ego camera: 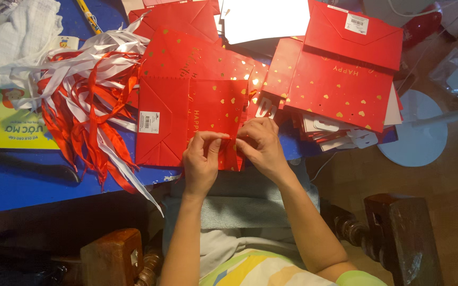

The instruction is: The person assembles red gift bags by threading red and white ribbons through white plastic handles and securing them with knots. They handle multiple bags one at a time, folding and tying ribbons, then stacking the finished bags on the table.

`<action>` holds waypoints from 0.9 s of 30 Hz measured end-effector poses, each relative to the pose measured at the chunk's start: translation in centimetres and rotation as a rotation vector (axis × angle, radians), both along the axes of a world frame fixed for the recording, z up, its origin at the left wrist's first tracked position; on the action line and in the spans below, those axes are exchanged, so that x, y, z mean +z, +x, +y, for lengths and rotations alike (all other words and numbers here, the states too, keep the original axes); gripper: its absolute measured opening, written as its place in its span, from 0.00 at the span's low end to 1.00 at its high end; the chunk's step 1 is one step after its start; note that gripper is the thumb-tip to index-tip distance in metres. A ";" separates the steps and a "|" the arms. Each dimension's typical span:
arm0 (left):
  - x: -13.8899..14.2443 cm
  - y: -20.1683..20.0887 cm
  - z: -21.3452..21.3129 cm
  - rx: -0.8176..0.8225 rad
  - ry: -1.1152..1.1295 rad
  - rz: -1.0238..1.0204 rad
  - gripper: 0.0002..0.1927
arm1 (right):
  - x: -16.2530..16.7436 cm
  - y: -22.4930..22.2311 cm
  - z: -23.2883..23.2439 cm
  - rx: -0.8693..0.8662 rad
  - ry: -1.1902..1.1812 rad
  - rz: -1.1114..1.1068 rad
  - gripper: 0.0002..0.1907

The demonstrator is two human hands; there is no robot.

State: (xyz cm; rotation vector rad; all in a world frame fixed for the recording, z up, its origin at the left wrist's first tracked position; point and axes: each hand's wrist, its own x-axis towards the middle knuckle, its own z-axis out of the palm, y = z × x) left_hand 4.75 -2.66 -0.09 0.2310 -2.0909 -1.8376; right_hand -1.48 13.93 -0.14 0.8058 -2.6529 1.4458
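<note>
A flat red paper gift bag [186, 119] with gold hearts lies on the blue table [22, 185], its top edge toward me. My left hand [201, 161] pinches that near edge from the left. My right hand [262, 145] pinches the same edge from the right, fingertips almost meeting the left hand's. A white label sticks to the bag's folded bottom flap. More red bags of the same kind lie under and behind it.
A heap of red and white ribbons [88, 90] lies to the left. A stack of red bags [340, 79] sits at the right, above white card pieces. A yellow-green booklet [9, 124], white cloth, a white round stand base [417, 135] and dark wooden chair posts surround me.
</note>
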 end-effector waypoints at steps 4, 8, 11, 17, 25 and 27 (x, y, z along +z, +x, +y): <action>0.3 -0.1 -0.1 -0.001 -0.028 -0.009 0.04 | -0.1 0.0 -0.1 0.005 0.001 0.009 0.06; 0.8 -0.1 -0.4 -0.018 -0.127 -0.015 0.06 | -0.3 0.0 0.0 -0.002 -0.006 0.014 0.07; 1.0 -0.2 -0.4 -0.017 -0.253 0.038 0.07 | -0.3 0.0 0.0 -0.005 -0.004 0.013 0.07; 0.7 -0.4 -0.2 0.001 -0.269 0.071 0.05 | -0.5 0.0 0.0 -0.005 -0.002 0.010 0.07; 0.1 -0.1 -0.3 -0.030 -0.087 0.013 0.05 | -0.3 0.0 -0.1 -0.006 -0.008 0.015 0.06; -0.1 -0.1 -0.3 -0.053 -0.025 -0.004 0.05 | -0.2 0.1 -0.1 -0.004 -0.013 0.005 0.06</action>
